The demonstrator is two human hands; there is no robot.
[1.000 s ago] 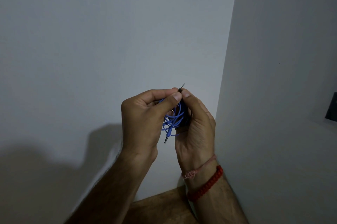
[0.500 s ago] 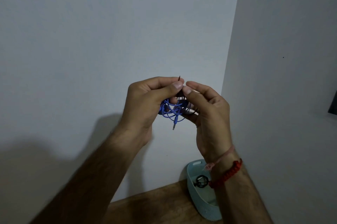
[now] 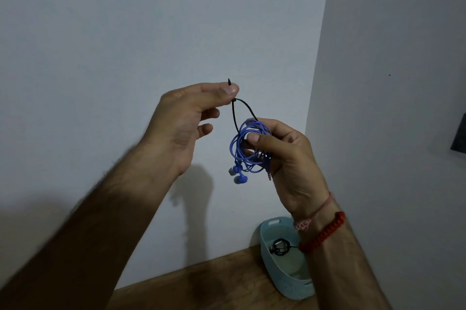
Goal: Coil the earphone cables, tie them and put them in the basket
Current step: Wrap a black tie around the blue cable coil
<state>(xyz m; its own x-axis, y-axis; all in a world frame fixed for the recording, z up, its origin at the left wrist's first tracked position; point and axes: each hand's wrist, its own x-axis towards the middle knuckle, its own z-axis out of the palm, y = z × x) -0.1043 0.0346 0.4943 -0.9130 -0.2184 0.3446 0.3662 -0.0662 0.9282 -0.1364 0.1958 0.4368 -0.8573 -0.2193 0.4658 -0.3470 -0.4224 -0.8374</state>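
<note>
My right hand [image 3: 285, 158] grips a coiled blue earphone cable [image 3: 243, 148] between thumb and fingers, held up in front of the wall. Its two earbuds [image 3: 238, 174] dangle below the coil and the plug hangs by my palm. A black tie [image 3: 237, 113] loops through the top of the coil. My left hand [image 3: 186, 123] pinches the tie's free end between thumb and forefinger, up and to the left of the coil. Below, a pale blue basket [image 3: 282, 282] stands on the wooden table and holds a coiled black earphone [image 3: 280, 246].
The wooden table [image 3: 201, 287] fills the bottom edge and meets two grey walls at a corner on the right. A dark switch plate [image 3: 460, 138] is on the right wall. My right wrist carries a red bead bracelet and a thread.
My hands have drawn apart: the left pulled the black tie's end up and to the left, leaving a loop. The coil now hangs with its earbuds showing. The view dropped, showing more of the basket.
</note>
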